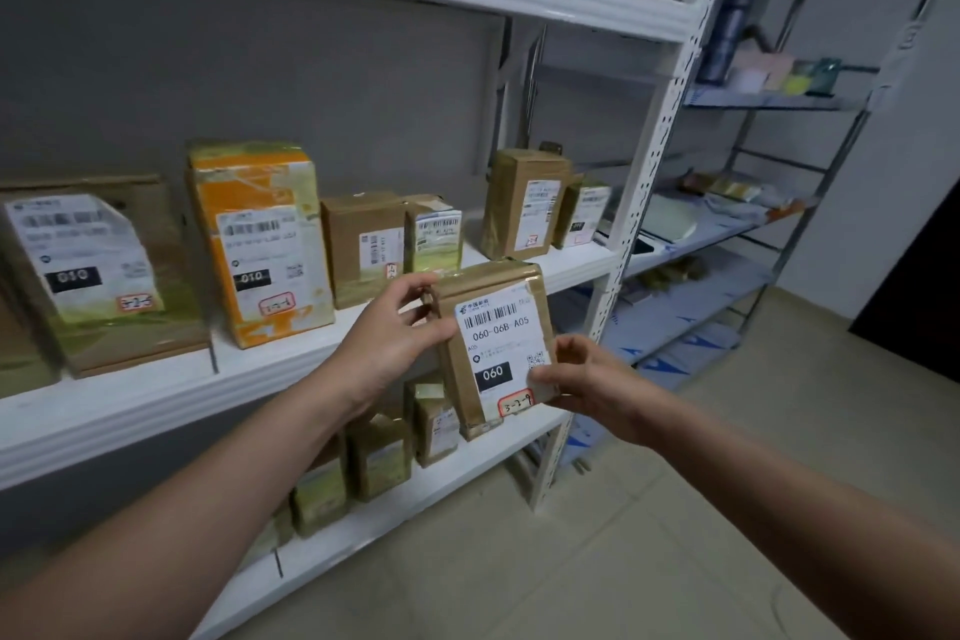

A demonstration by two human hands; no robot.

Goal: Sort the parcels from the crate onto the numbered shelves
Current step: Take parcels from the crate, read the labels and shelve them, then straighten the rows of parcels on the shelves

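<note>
Head view: both my arms reach forward. Left hand point(400, 333) pinches the brown parcel point(493, 348) at its upper left edge, thumb and fingers curled round it. Right hand point(582, 379) grips its lower right corner. Parcel, labelled 060, is upright in front of the middle shelf point(156, 395) edge, below the shelved boxes point(363, 250). Tiled floor point(675, 535) lies open to the right.

The parcel point(470, 379) is brown cardboard under glossy clear tape. Its white label point(498, 327) carries black bars and lettering, and a black block point(492, 374) with white digits. A small white tag point(516, 403) at its foot is outlined and written in red. The shelves point(156, 395) are white. Their upright post point(649, 161) is white too, dotted with rows of holes. One box point(260, 239) is orange and white. The wall point(260, 68) is grey and the floor point(675, 535) is pale beige tile.
</note>
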